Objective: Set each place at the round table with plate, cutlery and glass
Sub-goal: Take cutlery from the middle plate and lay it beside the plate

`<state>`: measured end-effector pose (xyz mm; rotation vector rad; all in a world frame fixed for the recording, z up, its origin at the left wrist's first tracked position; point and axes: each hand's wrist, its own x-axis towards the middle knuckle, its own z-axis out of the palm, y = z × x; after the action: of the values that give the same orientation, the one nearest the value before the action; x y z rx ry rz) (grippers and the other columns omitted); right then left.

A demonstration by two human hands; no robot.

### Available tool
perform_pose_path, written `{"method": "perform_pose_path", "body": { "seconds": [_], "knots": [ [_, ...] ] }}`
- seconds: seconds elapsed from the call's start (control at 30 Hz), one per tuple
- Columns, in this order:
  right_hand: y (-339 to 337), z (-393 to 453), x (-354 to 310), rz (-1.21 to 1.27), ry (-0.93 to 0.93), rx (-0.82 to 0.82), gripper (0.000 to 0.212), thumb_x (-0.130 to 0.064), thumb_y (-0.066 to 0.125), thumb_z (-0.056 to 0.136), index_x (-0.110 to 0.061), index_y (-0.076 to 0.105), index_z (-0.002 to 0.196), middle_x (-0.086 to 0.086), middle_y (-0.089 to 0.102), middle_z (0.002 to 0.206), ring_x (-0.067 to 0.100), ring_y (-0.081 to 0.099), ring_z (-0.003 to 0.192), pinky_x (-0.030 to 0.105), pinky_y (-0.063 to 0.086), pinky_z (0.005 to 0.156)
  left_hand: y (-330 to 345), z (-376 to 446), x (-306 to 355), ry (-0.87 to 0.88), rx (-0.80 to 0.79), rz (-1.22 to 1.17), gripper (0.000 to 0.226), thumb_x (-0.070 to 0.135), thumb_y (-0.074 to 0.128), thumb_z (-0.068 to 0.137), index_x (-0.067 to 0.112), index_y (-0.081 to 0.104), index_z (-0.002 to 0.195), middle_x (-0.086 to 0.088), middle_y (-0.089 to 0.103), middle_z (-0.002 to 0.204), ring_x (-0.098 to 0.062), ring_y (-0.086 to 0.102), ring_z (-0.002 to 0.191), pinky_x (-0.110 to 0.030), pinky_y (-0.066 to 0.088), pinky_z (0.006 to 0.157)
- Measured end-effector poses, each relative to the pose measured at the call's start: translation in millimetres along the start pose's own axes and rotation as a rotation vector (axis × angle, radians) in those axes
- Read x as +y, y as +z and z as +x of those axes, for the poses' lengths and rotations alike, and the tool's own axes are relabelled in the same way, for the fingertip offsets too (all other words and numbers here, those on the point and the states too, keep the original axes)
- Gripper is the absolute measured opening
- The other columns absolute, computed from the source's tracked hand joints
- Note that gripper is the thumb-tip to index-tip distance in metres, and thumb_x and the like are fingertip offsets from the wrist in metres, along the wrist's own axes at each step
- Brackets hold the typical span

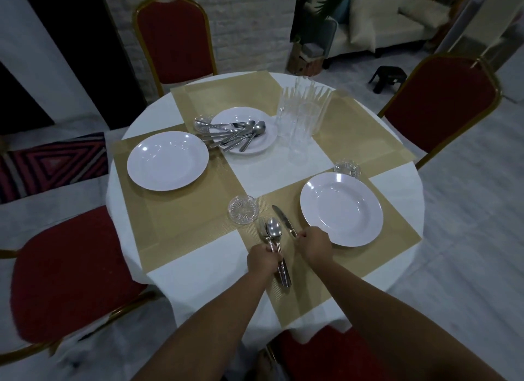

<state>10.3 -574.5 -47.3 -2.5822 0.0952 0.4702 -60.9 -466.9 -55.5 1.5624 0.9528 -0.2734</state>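
A round table (pixel 283 159) in a white cloth carries gold placemats. A white plate (pixel 341 209) lies on the near right mat and another plate (pixel 167 161) on the left mat. A third plate (pixel 265 145) at the centre holds a heap of cutlery (pixel 235 136). Several tall clear glasses (pixel 303 111) stand behind it. My left hand (pixel 262 261) grips a spoon and fork bundle (pixel 273 239) over the near mat. My right hand (pixel 313 246) pinches the handle of a knife (pixel 283 219) lying left of the near plate.
Small cut-glass dishes sit near the cutlery (pixel 243 210), beyond the near plate (pixel 347 167) and by the centre plate (pixel 202 122). Red chairs with gold frames stand at the far left (pixel 173 37), right (pixel 436 102), near left (pixel 65 273) and close below (pixel 309 355).
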Motion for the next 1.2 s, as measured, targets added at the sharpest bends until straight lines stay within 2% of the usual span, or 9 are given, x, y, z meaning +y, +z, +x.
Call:
{"method": "perform_pose_path", "body": {
  "seconds": [0.13,0.3,0.47,0.57,0.63,0.77,0.9,1.03,1.2],
  "knots": [
    [1,-3,8,-0.051,-0.033,0.025,0.023,-0.009,0.053,0.087,-0.007,0.074,0.080,0.007,0.068,0.074,0.020,0.059,0.065,0.022,0.038,0.054,3,-11,3,0.079,0.081,0.122,0.012,0.011,0.067,0.080,0.013,0.074,0.090,-0.006,0.072,0.091,-0.023,0.067,0.088,-0.026,0.049,0.073],
    [-2,-5,16,-0.132,-0.060,0.066,0.021,-0.015,0.057,0.090,-0.011,0.071,0.075,0.000,0.056,0.062,0.016,0.052,0.059,0.019,0.029,0.045,7,-16,3,0.112,0.088,0.262,0.012,0.017,0.062,0.081,0.019,0.072,0.086,0.001,0.071,0.086,-0.021,0.066,0.083,-0.030,0.053,0.074],
    [-3,-4,23,-0.255,-0.094,0.077,0.018,-0.019,0.055,0.093,-0.013,0.069,0.085,0.003,0.070,0.084,0.017,0.053,0.066,0.022,0.039,0.060,8,-14,-1,0.140,0.107,0.306,0.013,0.015,0.062,0.083,0.016,0.070,0.093,-0.001,0.070,0.092,-0.022,0.065,0.087,-0.028,0.049,0.072],
    [-4,-3,25,-0.292,-0.122,0.072,0.017,-0.019,0.054,0.094,-0.013,0.070,0.090,0.003,0.071,0.089,0.018,0.060,0.071,0.023,0.042,0.062,9,-15,-1,0.140,0.126,0.303,0.011,0.012,0.062,0.084,0.015,0.068,0.093,-0.002,0.069,0.093,-0.023,0.065,0.088,-0.027,0.047,0.070],
    [-3,-4,28,-0.310,-0.158,0.068,0.017,-0.020,0.055,0.095,-0.015,0.071,0.098,0.002,0.071,0.094,0.019,0.067,0.082,0.024,0.048,0.067,10,-15,-2,0.152,0.130,0.314,0.010,0.013,0.063,0.084,0.014,0.067,0.093,-0.003,0.068,0.093,-0.023,0.065,0.089,-0.027,0.044,0.068],
    [-2,-6,33,-0.344,-0.216,0.066,0.021,-0.018,0.053,0.096,-0.017,0.070,0.108,0.001,0.071,0.102,0.017,0.068,0.091,0.024,0.051,0.076,10,-13,-3,0.161,0.120,0.290,0.016,0.017,0.061,0.085,0.014,0.072,0.096,-0.004,0.071,0.094,-0.024,0.065,0.089,-0.026,0.044,0.070],
    [-2,-4,31,-0.337,-0.223,0.071,0.021,-0.017,0.052,0.097,-0.016,0.069,0.109,0.002,0.070,0.103,0.017,0.067,0.092,0.023,0.050,0.076,7,-12,-3,0.173,0.146,0.262,0.015,0.015,0.060,0.087,0.012,0.074,0.093,-0.005,0.072,0.093,-0.021,0.065,0.088,-0.024,0.039,0.067],
    [-2,-1,29,-0.327,-0.225,0.067,0.020,-0.015,0.053,0.096,-0.014,0.070,0.106,0.002,0.070,0.099,0.017,0.067,0.087,0.021,0.047,0.072,1,-12,-4,0.152,0.174,0.285,0.015,0.017,0.060,0.088,0.014,0.071,0.097,-0.001,0.069,0.098,-0.017,0.062,0.089,-0.022,0.039,0.069],
    [-1,2,31,-0.337,-0.245,0.071,0.022,-0.012,0.051,0.096,-0.013,0.070,0.106,0.003,0.069,0.099,0.018,0.066,0.088,0.022,0.047,0.073,-4,-10,-7,0.119,0.177,0.275,0.011,0.013,0.060,0.085,0.016,0.068,0.092,-0.003,0.070,0.097,-0.021,0.065,0.090,-0.026,0.047,0.073]
  ]
}}
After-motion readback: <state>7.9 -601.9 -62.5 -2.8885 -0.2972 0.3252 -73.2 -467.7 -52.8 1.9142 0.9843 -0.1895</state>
